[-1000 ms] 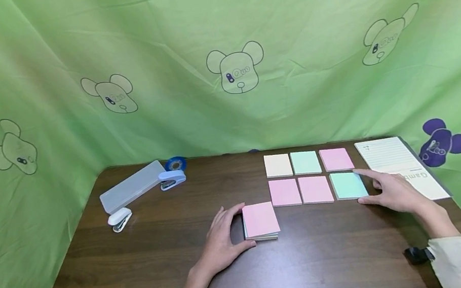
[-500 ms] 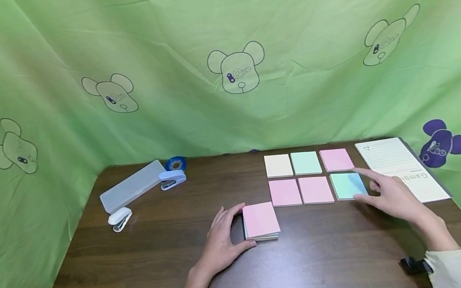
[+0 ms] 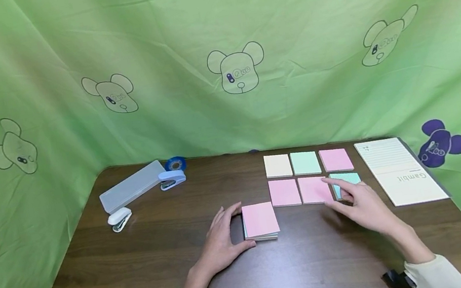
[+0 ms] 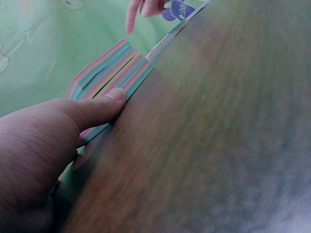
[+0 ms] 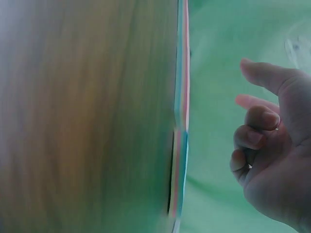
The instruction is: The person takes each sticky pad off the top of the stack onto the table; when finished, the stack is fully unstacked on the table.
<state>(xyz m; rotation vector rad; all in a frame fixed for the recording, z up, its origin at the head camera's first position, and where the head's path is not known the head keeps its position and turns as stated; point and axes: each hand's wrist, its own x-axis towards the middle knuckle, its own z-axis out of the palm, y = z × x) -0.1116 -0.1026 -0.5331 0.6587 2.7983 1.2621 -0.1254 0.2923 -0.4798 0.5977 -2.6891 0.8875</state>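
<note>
In the head view my left hand [image 3: 217, 252] holds a stack of sticky note pads [image 3: 260, 219] topped in pink, thumb at its near side, index finger at its far side. Banded pink, blue and yellow edges of the stack [image 4: 109, 73] show beside the thumb in the left wrist view. My right hand [image 3: 365, 205] hovers over the front row, thumb and index finger extended and apart, nothing between them. Its fingertips overlap the middle pink pad [image 3: 311, 189]; the hand partly hides the mint pad [image 3: 346, 177]. In the right wrist view the other fingers [image 5: 253, 138] are bent.
Beside the stack lies another pink pad [image 3: 284, 192]. Behind are cream [image 3: 277, 165], mint [image 3: 305, 163] and pink [image 3: 336, 160] pads. A lined notepad [image 3: 402, 170] lies right. At left are a grey case [image 3: 132, 187], blue tape roll [image 3: 175, 164], blue stapler [image 3: 172, 179] and white stapler [image 3: 120, 219].
My right hand has moved left from the mint pad to over the middle pink pad, uncovering the notepad. My left hand and the stack have stayed in place.
</note>
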